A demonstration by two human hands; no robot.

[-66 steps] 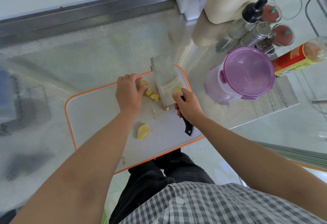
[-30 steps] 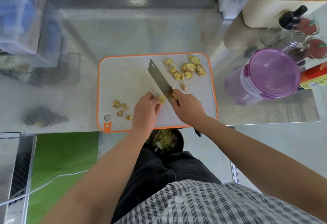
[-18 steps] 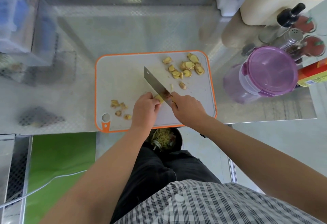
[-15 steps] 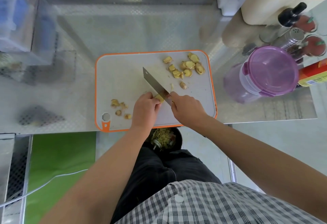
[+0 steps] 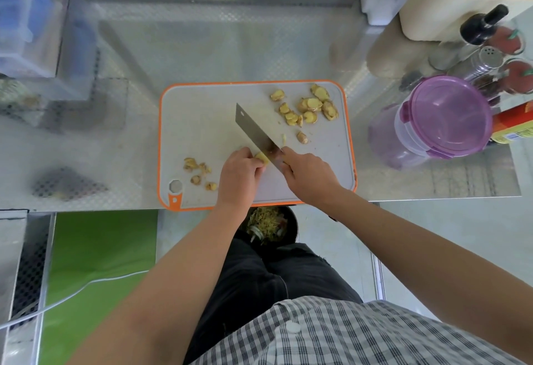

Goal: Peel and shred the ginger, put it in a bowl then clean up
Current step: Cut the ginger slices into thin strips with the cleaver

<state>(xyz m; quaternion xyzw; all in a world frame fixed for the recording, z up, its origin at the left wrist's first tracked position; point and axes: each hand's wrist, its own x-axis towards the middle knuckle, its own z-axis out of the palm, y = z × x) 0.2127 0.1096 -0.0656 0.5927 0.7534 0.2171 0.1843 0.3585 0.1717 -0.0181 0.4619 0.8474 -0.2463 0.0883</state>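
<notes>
Bright daylight, hazy glare at left, wide-angle bending at edges

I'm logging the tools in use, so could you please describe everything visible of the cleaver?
The rectangular steel cleaver has a grey blade with a small hole near its far corner. It slants across the orange-rimmed white cutting board, edge against a pale ginger piece that the left hand holds. The right hand grips its hidden handle end.

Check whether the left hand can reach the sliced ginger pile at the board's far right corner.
Probably not directly: the cleaver in the right hand slants between the left hand and the sliced ginger pile, and that hand is holding a ginger piece.
</notes>
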